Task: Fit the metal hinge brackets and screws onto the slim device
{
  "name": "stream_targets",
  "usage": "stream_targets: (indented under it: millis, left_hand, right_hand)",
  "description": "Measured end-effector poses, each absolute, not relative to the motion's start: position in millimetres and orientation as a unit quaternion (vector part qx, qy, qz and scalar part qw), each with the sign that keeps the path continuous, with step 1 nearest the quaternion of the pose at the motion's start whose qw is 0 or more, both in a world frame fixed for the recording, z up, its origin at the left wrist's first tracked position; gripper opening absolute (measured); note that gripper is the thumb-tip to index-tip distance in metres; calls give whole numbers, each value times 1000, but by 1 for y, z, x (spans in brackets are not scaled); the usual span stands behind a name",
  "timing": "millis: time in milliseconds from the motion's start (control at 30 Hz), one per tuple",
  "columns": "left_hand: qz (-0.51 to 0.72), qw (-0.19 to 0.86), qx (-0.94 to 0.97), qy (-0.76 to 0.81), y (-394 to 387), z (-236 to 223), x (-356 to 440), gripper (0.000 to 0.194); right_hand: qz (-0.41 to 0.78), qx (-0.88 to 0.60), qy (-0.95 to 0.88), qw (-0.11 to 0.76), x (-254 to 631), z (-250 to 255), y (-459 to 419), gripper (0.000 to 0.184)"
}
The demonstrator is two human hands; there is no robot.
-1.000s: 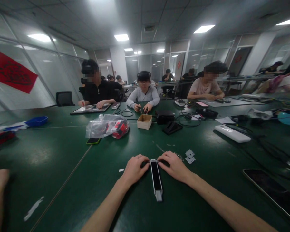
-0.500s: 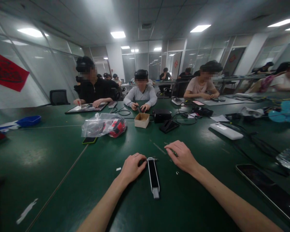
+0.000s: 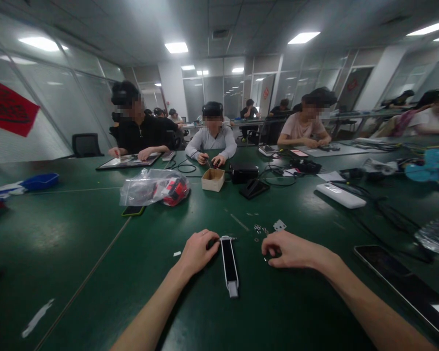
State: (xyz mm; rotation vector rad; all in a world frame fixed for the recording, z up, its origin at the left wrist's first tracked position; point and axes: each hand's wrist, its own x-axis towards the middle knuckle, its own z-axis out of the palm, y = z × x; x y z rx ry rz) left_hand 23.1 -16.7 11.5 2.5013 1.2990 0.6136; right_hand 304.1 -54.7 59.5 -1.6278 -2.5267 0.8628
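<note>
A long, narrow white-framed piece with a black face (image 3: 229, 263) lies lengthwise before me, a grey block (image 3: 233, 288) at its near end. Across its far end runs a thin metal rod (image 3: 233, 239). My left hand (image 3: 199, 251) pinches the left side of that far end; what sits between its fingertips is partly hidden. To the right, my right hand (image 3: 292, 249) is low over the table, thumb and forefinger apart around a tiny shiny ring (image 3: 265, 259). Several small metal rings (image 3: 258, 228) and a flat grey plate with holes (image 3: 279, 225) lie just beyond it.
Farther out are a plastic bag with red parts (image 3: 173, 190), a small open box (image 3: 212, 180) and a black stand (image 3: 254, 188). A phone (image 3: 391, 278) and a white power bank (image 3: 341, 195) lie at right. Co-workers sit across the table.
My right hand has left the right end of the rod, moved right over the small metal parts, then drawn back toward the nearer ring. My left hand has stayed at the piece.
</note>
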Motion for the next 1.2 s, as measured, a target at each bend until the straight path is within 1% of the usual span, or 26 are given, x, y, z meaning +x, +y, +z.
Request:
stream_targets:
  millis: [267, 467, 667, 1033, 1200]
  left_hand:
    - [208, 123, 861, 447, -17, 9, 23, 19]
    - [209, 113, 861, 450, -17, 9, 23, 19]
    - [211, 115, 858, 454, -18, 11, 23, 19]
    - [215, 103, 860, 451, -18, 8, 23, 18]
    - [226, 98, 857, 452, -20, 9, 24, 21]
  right_hand:
    - [291, -577, -762, -29, 289, 63, -61, 17]
    - [253, -605, -754, -29, 277, 68, -68, 13]
    - [249, -571, -782, 18, 277, 61, -68, 6]
    - [255, -476, -837, 91, 257, 44, -68, 6]
    - [221, -448, -857, 126, 249, 37, -67, 4]
